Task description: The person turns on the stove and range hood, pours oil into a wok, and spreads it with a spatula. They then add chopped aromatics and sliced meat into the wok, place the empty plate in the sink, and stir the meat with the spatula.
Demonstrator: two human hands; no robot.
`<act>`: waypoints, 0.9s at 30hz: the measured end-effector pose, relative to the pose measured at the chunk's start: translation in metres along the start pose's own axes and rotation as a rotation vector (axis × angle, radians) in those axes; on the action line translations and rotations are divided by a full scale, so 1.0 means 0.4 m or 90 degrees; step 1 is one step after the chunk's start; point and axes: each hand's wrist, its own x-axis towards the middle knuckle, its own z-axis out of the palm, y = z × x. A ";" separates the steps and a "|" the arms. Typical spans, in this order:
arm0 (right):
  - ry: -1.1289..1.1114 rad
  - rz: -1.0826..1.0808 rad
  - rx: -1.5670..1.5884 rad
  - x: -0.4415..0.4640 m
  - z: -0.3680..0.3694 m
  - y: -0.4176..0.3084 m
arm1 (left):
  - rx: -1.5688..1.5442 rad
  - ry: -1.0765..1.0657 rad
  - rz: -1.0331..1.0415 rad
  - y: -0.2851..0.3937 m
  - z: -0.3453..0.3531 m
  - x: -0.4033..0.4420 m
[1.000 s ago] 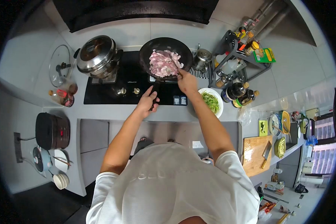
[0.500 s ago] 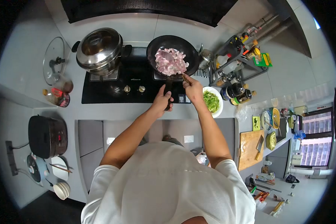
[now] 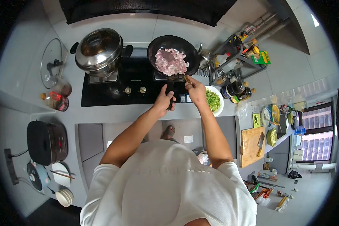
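Note:
A dark wok [image 3: 192,52] sits on the right burner, holding pale pink chopped meat [image 3: 174,67]. My left hand [image 3: 163,101] is wrapped around the wok's black handle [image 3: 170,87]. Just to the right, my right hand [image 3: 196,92] grips the wooden handle of a spatula [image 3: 168,55], whose dark blade lies over the meat. Close beside my right forearm stands a white plate [image 3: 220,109] with shredded green vegetables [image 3: 213,101].
A lidded steel pot [image 3: 98,49] occupies the left burner of the black stove [image 3: 113,94]. Seasoning bottles [image 3: 235,89] and a rack [image 3: 239,62] stand at right. A cleaver [image 3: 260,140] lies on a wooden cutting board [image 3: 248,150]. A rice cooker [image 3: 47,143] is at left.
The spatula blade has shifted slightly within the meat and looks darker now. Both hands keep their grips. The camera view has moved a little, and a foot shows below.

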 end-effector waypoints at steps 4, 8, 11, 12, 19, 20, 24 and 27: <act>-0.057 0.024 0.032 0.016 0.008 0.017 | 0.002 -0.002 -0.001 0.008 -0.002 -0.004; -0.032 -0.028 0.006 0.000 -0.034 -0.034 | 0.005 0.004 0.000 0.007 -0.011 -0.002; -0.062 -0.021 0.043 0.033 -0.035 0.008 | 0.001 0.000 0.000 0.001 -0.017 0.006; -0.091 0.006 0.065 0.038 -0.044 0.014 | 0.005 0.010 0.001 0.010 -0.011 0.002; -0.030 -0.069 0.081 0.085 -0.011 0.082 | 0.006 0.039 -0.007 0.009 -0.003 -0.008; -0.025 -0.069 0.064 0.089 0.002 0.082 | 0.007 0.039 -0.006 0.011 -0.002 -0.008; -0.098 0.058 0.156 0.091 0.006 0.048 | 0.010 0.041 -0.011 0.013 0.000 -0.006; -0.088 0.002 0.137 0.094 0.017 0.058 | 0.010 0.045 -0.010 0.011 -0.003 -0.008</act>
